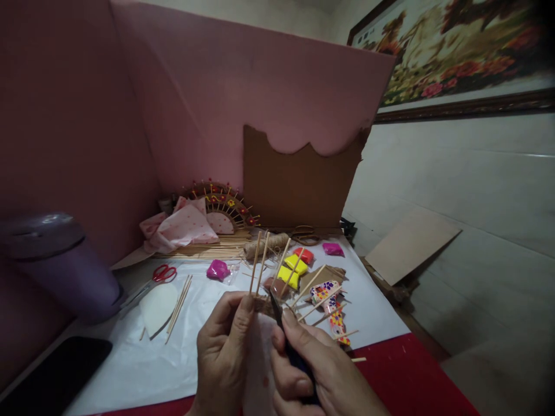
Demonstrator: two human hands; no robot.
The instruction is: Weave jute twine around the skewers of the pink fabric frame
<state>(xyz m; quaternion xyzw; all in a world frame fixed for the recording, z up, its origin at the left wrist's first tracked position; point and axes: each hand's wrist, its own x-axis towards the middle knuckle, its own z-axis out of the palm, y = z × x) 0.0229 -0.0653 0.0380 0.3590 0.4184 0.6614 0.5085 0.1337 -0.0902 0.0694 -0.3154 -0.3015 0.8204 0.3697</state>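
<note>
My left hand (223,352) is closed in a pinch on the base of a fan of thin wooden skewers (277,268), which spread up and to the right from a small brown piece. My right hand (316,370) grips a dark-handled tool (288,341) whose tip touches the base of the skewers, right beside my left thumb. A pale pink sheet hangs below the skewer fan, between my two hands. Both hands are held low, above the white sheet (173,346) on the table.
On the white sheet lie red-handled scissors (158,277), loose skewers with a white half-round piece (160,306), clay packets in magenta (218,269), yellow and red, a twine ball (255,248) and painted shapes. A purple flask (60,266) stands left; cardboard (299,185) and a finished fan (223,205) behind.
</note>
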